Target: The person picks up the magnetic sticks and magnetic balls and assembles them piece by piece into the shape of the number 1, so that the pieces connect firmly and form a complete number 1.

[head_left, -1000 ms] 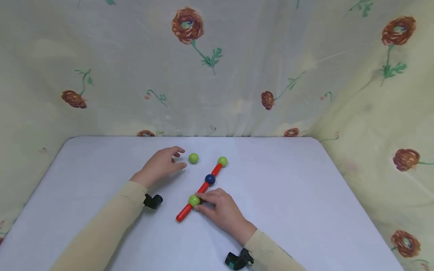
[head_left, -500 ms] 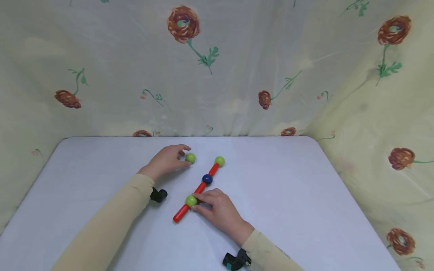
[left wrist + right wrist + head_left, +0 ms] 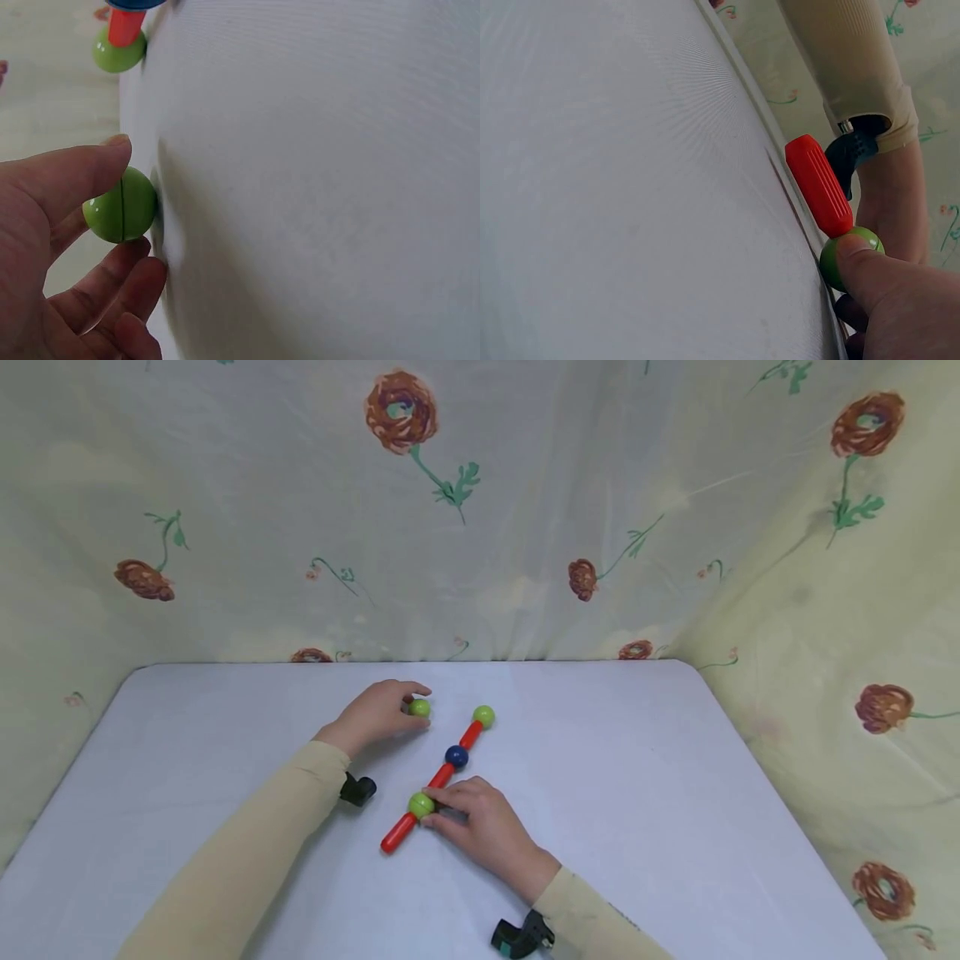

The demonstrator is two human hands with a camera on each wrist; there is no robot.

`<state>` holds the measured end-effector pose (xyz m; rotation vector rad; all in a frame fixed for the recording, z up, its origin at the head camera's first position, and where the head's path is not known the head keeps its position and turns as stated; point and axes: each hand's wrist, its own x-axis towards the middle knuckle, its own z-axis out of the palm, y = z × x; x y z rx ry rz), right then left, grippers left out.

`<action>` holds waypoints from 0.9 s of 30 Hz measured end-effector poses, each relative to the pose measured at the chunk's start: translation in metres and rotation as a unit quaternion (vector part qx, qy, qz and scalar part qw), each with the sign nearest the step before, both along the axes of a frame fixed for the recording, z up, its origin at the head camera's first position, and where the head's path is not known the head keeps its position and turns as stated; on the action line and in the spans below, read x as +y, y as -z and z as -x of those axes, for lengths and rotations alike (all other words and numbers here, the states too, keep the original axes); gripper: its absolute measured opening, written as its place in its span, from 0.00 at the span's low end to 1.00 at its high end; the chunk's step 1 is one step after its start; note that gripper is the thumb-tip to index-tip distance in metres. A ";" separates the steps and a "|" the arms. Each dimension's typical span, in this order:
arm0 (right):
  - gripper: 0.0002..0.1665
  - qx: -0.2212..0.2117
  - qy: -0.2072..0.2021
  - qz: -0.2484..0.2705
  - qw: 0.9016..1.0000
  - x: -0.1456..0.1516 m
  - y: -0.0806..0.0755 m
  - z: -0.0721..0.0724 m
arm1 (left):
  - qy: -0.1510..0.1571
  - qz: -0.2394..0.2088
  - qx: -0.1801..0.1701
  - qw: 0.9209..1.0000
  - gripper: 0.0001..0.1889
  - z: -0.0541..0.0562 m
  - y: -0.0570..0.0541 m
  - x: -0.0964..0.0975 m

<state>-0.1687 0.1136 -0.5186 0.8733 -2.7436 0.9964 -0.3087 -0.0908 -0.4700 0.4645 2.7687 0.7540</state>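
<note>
My left hand (image 3: 381, 714) has its thumb and fingers around a loose green ball (image 3: 420, 707). In the left wrist view, this ball (image 3: 124, 210) shows a groove and sits between the thumb and fingertips, close to the tabletop. A line of red rods and balls lies slantwise on the table. It has a green ball (image 3: 483, 717) at the far end, a red rod (image 3: 470, 735), a blue ball (image 3: 456, 756), a second red rod (image 3: 441, 775), another green ball (image 3: 421, 805) and a near red rod (image 3: 398, 833). My right hand (image 3: 487, 827) pinches that nearer green ball (image 3: 855, 255).
The white tabletop (image 3: 637, 793) runs back to a flower-patterned cloth (image 3: 510, 527). A dark wrist camera mount (image 3: 358, 789) is on the left wrist, and another mount (image 3: 522, 935) is on the right.
My left hand has moved right, from beside the loose green ball to around it. The right hand keeps its pinch on the nearer ball, and the line of rods stays put.
</note>
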 end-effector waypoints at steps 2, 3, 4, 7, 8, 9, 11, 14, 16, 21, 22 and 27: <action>0.25 0.003 0.001 0.000 1.000 0.001 0.000 0.000 | 0.006 0.001 0.011 1.000 0.27 0.001 0.002 0.000; 0.25 0.005 0.001 -0.001 1.000 0.001 0.000 0.000 | 0.008 0.001 0.016 1.000 0.26 0.001 0.003 0.000; 0.25 0.005 0.001 -0.001 1.000 0.001 0.000 0.000 | 0.010 -0.001 0.022 1.000 0.24 0.001 0.003 0.000; 0.25 0.005 0.001 -0.002 1.000 0.002 0.001 0.000 | 0.006 -0.008 0.033 0.999 0.22 0.000 0.005 -0.002; 0.25 0.006 0.000 -0.002 1.000 0.002 0.002 0.000 | 0.003 -0.010 0.035 0.999 0.21 -0.001 0.005 -0.003; 0.25 0.005 -0.001 -0.002 1.000 0.002 0.002 0.000 | -0.002 -0.013 0.035 0.999 0.21 -0.002 0.006 -0.004; 0.25 0.004 -0.002 -0.001 1.000 0.002 0.002 0.000 | -0.012 -0.020 0.035 0.999 0.21 -0.004 0.007 -0.006; 0.25 0.005 -0.003 -0.002 1.000 0.001 0.002 0.000 | -0.023 -0.033 0.032 0.999 0.21 -0.008 0.008 -0.011; 0.25 0.006 -0.003 -0.003 1.000 0.001 0.001 0.000 | -0.028 -0.045 0.030 0.998 0.20 -0.011 0.008 -0.014; 0.25 0.000 -0.002 -0.007 1.000 0.001 0.000 0.000 | -0.041 -0.082 0.020 0.996 0.19 -0.021 0.005 -0.023; 0.26 -0.003 -0.002 -0.007 1.000 0.001 -0.001 0.000 | -0.045 -0.089 0.018 0.995 0.19 -0.024 0.004 -0.025; 0.26 -0.006 -0.002 -0.010 1.000 0.001 -0.001 0.000 | -0.059 -0.114 0.008 0.992 0.19 -0.035 0.002 -0.034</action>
